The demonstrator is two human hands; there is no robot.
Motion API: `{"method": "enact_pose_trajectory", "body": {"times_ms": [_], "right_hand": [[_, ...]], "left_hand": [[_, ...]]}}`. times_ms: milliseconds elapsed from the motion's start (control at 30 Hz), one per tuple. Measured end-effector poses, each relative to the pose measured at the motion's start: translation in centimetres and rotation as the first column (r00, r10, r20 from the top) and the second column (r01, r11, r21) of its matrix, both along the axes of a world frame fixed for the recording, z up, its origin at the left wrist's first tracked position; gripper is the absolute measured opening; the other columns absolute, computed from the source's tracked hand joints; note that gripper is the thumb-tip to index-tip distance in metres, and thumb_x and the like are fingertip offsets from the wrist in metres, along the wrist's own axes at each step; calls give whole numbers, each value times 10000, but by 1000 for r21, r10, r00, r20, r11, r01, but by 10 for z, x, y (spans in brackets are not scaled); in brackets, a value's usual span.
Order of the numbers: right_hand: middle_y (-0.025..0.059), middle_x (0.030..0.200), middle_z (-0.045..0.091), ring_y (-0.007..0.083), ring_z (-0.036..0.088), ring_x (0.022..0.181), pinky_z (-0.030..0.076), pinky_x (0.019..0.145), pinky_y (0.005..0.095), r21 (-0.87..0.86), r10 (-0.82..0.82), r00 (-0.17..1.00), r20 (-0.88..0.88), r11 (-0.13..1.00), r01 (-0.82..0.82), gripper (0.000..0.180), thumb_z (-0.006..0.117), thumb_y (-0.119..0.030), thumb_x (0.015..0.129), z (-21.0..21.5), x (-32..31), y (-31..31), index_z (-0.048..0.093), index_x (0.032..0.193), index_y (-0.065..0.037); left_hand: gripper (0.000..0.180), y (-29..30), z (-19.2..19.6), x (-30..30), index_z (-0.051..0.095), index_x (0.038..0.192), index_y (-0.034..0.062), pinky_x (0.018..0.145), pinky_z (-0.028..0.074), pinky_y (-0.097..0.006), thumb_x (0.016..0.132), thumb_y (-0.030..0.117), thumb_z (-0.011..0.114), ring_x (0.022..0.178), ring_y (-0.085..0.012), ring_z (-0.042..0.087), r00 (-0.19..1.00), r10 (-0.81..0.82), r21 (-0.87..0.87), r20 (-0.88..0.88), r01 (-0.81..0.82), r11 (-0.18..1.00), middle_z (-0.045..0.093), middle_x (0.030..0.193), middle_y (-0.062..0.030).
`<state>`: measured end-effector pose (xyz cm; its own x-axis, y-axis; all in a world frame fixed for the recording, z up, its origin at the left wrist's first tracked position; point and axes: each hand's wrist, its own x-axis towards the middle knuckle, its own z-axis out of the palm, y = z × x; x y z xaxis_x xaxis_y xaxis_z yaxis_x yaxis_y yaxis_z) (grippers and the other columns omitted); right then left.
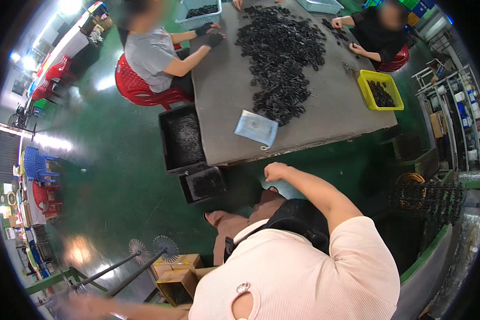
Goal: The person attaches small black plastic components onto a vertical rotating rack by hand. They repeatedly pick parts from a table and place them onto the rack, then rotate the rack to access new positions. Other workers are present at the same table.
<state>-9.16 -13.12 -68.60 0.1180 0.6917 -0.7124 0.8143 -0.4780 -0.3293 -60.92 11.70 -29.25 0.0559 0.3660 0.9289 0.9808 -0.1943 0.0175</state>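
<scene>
My right hand [275,171] hangs in front of me, just off the near edge of the grey table [218,128]. Its fingers are curled into a loose fist, and nothing shows in it. Nearest to it on the table lies a flat light-blue pouch or tray [256,128] with a small loop at its corner. Far out at the lower left, my left hand [85,306] is smeared by motion, so its fingers cannot be read. It is close to two dark rods ending in round spoked discs [166,248].
A heap of small black parts [280,64] covers the table's middle. Two seated people and another person's hands are around it. A yellow basket [380,90] stands at the right edge. Black bins [181,140] sit by the left side; cardboard boxes [177,285] are near my left.
</scene>
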Motion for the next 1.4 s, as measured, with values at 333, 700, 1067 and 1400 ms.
{"method": "enact_pose_trajectory", "body": {"times_ms": [333,700,1067,1400], "right_hand": [[27,828,651,116,597,759,493,654,306,-25,-681,613,-401,676,736,268,736,-243,774,2,150,-115,644,962,-75],[139,904,553,342,642,793,526,603,441,-577,-743,-557,-373,-285,766,271,508,-11,806,-31,200,-33,509,1069,-79],[161,981,452,247,517,709,532,659,516,-519,-574,-773,-271,-589,619,857,520,78,698,-8,247,41,78,1386,-179],[172,1035,437,319,528,860,522,792,591,-676,-382,-827,-413,-480,559,321,493,59,694,-17,279,106,405,997,3]], "left_hand": [[388,-76,-221,444,479,1259,50,883,471,-390,897,167,559,1151,-224,498,439,122,-350,890,831,-433,502,1265,-102],[483,-57,-399,655,376,1344,102,888,449,-477,941,347,482,1220,-298,441,799,228,-618,557,581,-530,433,1353,-108],[580,-36,-432,698,301,1382,197,706,520,-605,900,450,498,1194,-407,435,859,388,-658,333,507,-557,320,1406,-179],[516,-4,-424,758,413,1319,32,964,389,-364,937,371,484,1175,-267,486,848,140,-731,511,514,-448,502,1285,-186]]}}
